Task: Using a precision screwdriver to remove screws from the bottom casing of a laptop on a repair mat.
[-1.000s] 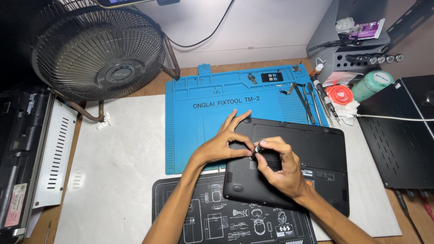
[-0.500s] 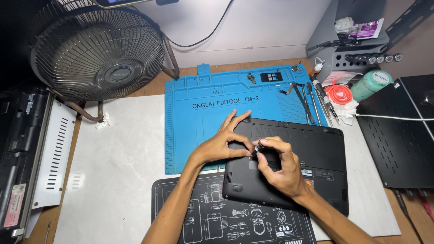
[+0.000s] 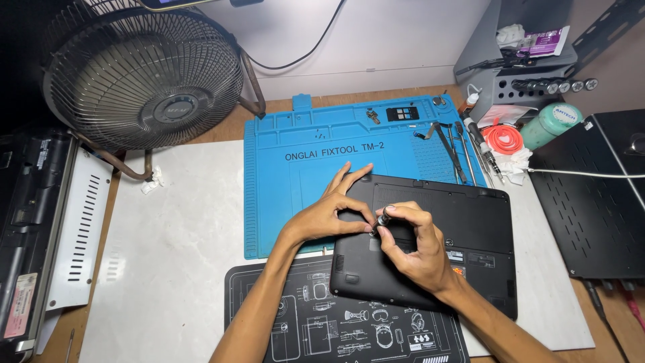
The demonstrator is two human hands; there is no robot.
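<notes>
the black laptop (image 3: pixel 430 249) lies base-up at 5 o'clock on the bench (image 3: pixel 175 255), cover still fitted. right hand (image 3: pixel 413 245) grips a small screwdriver (image 3: pixel 381 220) on the base; left hand (image 3: pixel 329 212), fingers spread, steadies its tip at 9 o'clock.

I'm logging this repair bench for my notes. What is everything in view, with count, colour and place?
laptop: one, black, underside up, centre right
screwdriver: one, dark with a silver tip, upright on the laptop
silicone repair mat: one, blue, behind the laptop
printed mat: one, black, front centre
fan: one, black, back left
hand tools: several, metal, right edge of the blue mat
tape roll: one, red, back right
perforated panel: one, black, right
left hand: on the laptop, fingertips at the screwdriver tip
right hand: gripping the screwdriver
</notes>
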